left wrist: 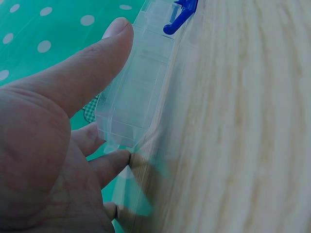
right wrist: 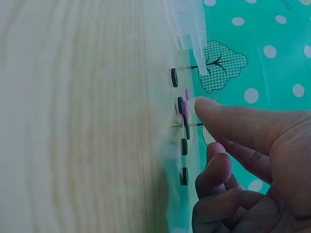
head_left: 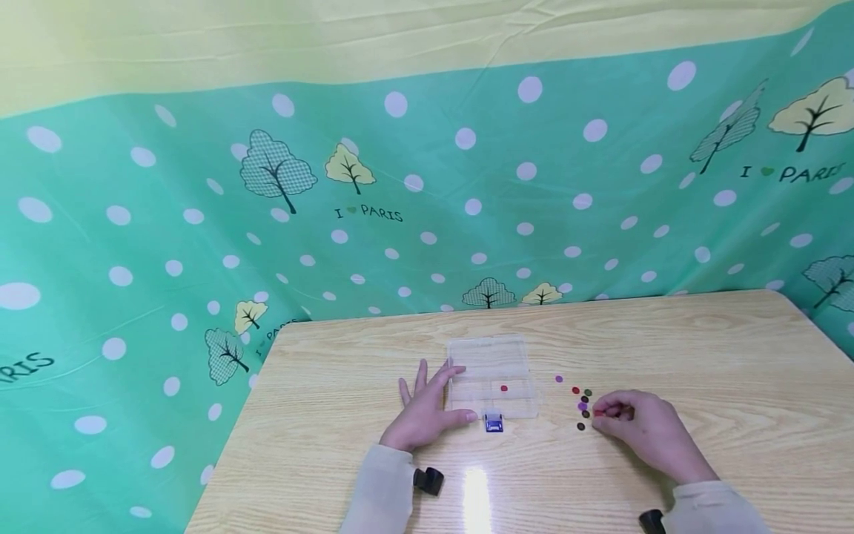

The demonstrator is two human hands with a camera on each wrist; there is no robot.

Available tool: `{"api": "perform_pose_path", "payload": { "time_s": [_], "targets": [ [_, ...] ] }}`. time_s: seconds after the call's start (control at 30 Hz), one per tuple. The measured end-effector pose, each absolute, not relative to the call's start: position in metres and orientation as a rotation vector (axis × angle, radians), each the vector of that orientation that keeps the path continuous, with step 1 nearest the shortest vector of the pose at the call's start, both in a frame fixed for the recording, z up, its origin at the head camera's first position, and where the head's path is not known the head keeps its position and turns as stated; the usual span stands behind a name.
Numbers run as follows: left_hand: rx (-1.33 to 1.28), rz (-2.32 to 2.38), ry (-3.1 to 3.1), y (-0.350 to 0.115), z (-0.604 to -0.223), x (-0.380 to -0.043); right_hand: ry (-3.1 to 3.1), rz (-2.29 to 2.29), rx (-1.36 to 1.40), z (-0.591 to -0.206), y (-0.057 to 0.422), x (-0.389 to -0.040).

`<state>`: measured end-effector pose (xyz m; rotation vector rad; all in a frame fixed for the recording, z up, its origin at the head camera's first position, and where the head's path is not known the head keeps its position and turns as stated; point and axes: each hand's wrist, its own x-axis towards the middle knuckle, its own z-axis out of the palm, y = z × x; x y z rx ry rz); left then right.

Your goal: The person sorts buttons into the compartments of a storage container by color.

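Backdrop: a green cloth printed with white dots, trees and lettering hangs behind the worktop and along its left and right edges.

Worktop: light wood grain, with its far edge against the cloth.

Box: a clear plastic box with compartments lies flat near the middle of the worktop, about midway between the left and right edges. A blue clasp sits on its near side. One red button lies inside a compartment in the box's near half — which compartment cannot be told exactly.

Left hand: fingers straight and spread, palm down on the worktop, just left of the box. The thumb lies along the box's near-left corner and the fingertips touch its left wall; the left wrist view shows the thumb pressed against the clear wall. It holds nothing in a curled grip.

Right hand: right of the box, toward the near edge, fingers curled. Thumb and forefinger pinch a small red button at the edge of the pile.

Buttons: a loose cluster of small dark, red and purple buttons lies flat on the worktop between the box and the right hand. One purple button lies apart, nearer the box.
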<state>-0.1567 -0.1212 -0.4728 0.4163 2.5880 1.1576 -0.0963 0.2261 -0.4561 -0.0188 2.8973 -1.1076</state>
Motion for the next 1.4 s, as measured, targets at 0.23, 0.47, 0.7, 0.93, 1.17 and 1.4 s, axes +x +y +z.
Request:
{"api": "perform_pose_path", "payload": {
  "time_s": [0.23, 0.47, 0.7, 0.93, 1.17, 1.4],
  "targets": [
    [0.415, 1.159, 2.587, -0.121, -0.472, -0.157, 2.902, -1.103, -0.020, -0.455, 0.225, -0.100],
    [0.420, 1.168, 2.578, -0.122, -0.473, -0.157, 2.948, -1.104, -0.027, -0.455, 0.220, -0.103],
    [0.411, 1.187, 2.571, -0.122, -0.473, -0.156, 2.954, -1.128, -0.017, -0.454, 0.213, -0.106],
    [0.418, 1.183, 2.572, -0.122, -0.473, -0.156, 2.935, -1.148, 0.017, -0.451, 0.206, -0.110],
    [0.426, 1.177, 2.577, -0.122, -0.474, -0.157, 2.930, -1.150, 0.041, -0.449, 0.199, -0.114],
    [0.427, 1.158, 2.594, -0.122, -0.475, -0.157, 2.931, -1.180, 0.024, -0.447, 0.195, -0.116]
  ]
}}
